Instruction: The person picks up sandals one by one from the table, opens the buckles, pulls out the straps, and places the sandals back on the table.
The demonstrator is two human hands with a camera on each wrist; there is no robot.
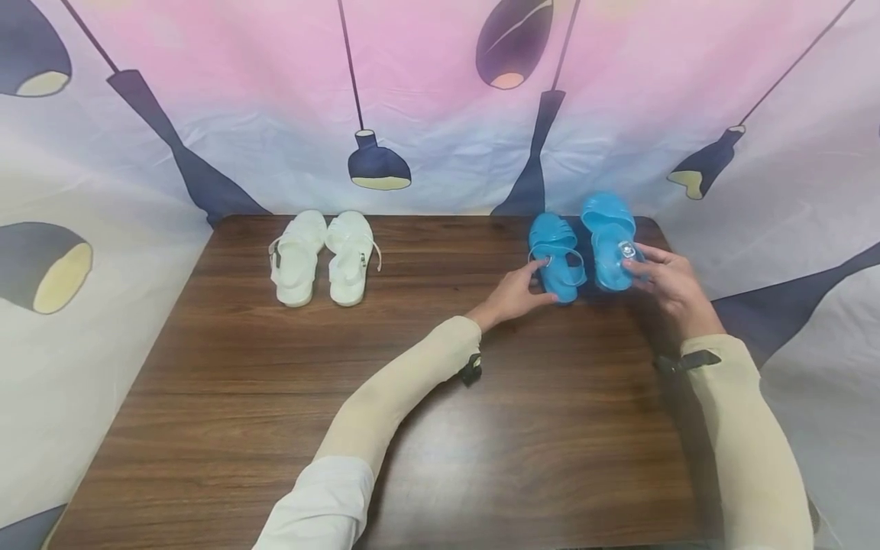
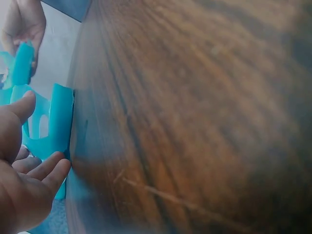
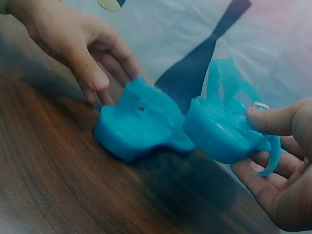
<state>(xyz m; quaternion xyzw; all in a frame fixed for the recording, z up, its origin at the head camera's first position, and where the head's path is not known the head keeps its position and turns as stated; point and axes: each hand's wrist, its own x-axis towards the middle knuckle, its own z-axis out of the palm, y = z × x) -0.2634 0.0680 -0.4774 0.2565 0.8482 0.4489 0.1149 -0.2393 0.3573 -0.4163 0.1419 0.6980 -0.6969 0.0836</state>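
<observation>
Two blue jelly sandals are at the table's far right, toes toward the backdrop. My left hand (image 1: 514, 296) is at the left blue sandal (image 1: 552, 231), which rests on the wood; its relaxed fingers touch the side, and the thumb extends near the heel. In the right wrist view that thumb stands apart from the sandal. My right hand (image 1: 677, 286) pinches the right blue sandal (image 3: 219, 136) at the side by its buckle (image 3: 261, 106), thumb on top and fingers below. This sandal is held slightly above the table, its loose strap end (image 3: 274, 158) hanging down.
A pair of white sandals, the left one (image 1: 296, 267) and the right one (image 1: 349, 263), stands side by side at the far left of the brown wooden table (image 1: 275, 420). A lamp-patterned cloth backdrop (image 1: 275, 153) rises along the back and side edges.
</observation>
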